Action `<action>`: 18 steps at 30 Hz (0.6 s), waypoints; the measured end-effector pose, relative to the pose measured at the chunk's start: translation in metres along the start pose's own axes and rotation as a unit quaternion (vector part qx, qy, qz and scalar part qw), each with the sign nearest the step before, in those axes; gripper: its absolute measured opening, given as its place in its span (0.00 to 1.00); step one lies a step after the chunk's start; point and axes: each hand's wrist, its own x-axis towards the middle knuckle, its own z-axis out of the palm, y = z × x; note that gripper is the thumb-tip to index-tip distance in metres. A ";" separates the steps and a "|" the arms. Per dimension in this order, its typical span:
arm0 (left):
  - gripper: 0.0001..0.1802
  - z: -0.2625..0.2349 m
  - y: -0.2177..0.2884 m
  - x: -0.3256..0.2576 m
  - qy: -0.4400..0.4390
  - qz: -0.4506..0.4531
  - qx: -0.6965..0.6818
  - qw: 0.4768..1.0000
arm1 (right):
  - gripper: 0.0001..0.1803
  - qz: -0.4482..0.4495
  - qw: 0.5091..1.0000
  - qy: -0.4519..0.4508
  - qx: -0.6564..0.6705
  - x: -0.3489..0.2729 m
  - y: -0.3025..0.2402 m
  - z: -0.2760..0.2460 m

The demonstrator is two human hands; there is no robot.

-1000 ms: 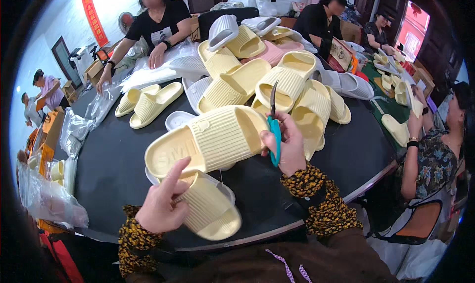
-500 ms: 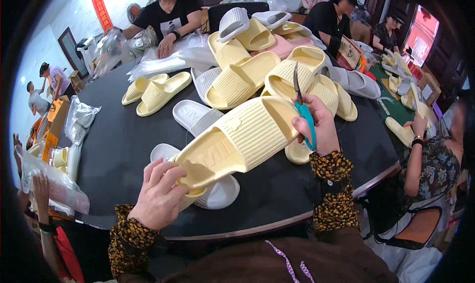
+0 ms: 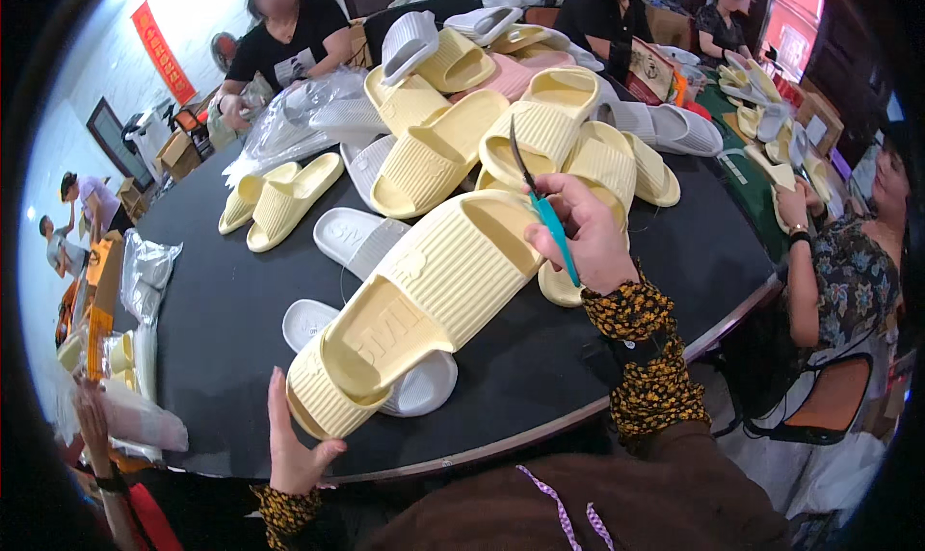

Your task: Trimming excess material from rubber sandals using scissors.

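My right hand [image 3: 588,233] is closed around teal-handled scissors [image 3: 551,225] with dark blades pointing up and away. Its fingers also grip the toe end of a pale yellow slide slipper [image 3: 462,276] with a ribbed strap. That slipper's heel end is tucked into a second yellow slipper [image 3: 332,397], whose ribbed strap shows at the lower left. Beside this strap, my left hand [image 3: 297,445] is spread, thumb apart from the fingers; whether it touches the slipper I cannot tell. Grey slippers [image 3: 339,231] lie partly hidden under and behind the pair.
Yellow, grey and pink slippers are heaped on the black table [image 3: 222,358] ahead. A yellow pair [image 3: 294,204] and clear plastic bags [image 3: 294,118] lie to the left. Co-workers sit across the table and at the right, near a green table [image 3: 737,170]. Another person's hand [image 3: 92,421] shows far left.
My left hand has let go of the slippers' near end and opened, moving down. The slippers, scissors and right hand have shifted slightly left in view.
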 end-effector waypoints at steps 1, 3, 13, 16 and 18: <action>0.65 0.001 -0.002 -0.003 -0.005 0.016 0.024 1.000 | 0.23 -0.002 1.000 0.004 0.001 0.000 0.000 0.001; 0.64 0.005 -0.003 -0.004 0.000 0.023 0.016 1.000 | 0.23 0.001 1.000 -0.014 -0.008 0.000 0.000 0.003; 0.57 -0.003 -0.001 0.010 0.008 0.060 -0.001 0.998 | 0.25 -0.049 0.997 -0.057 0.029 -0.001 0.017 0.008; 0.55 -0.001 0.007 0.019 -0.009 0.074 0.005 0.997 | 0.25 -0.043 0.996 -0.079 0.017 -0.001 0.017 0.011; 0.54 0.003 0.007 0.023 -0.004 0.043 -0.027 0.999 | 0.25 -0.028 0.994 -0.102 0.027 0.000 0.021 0.011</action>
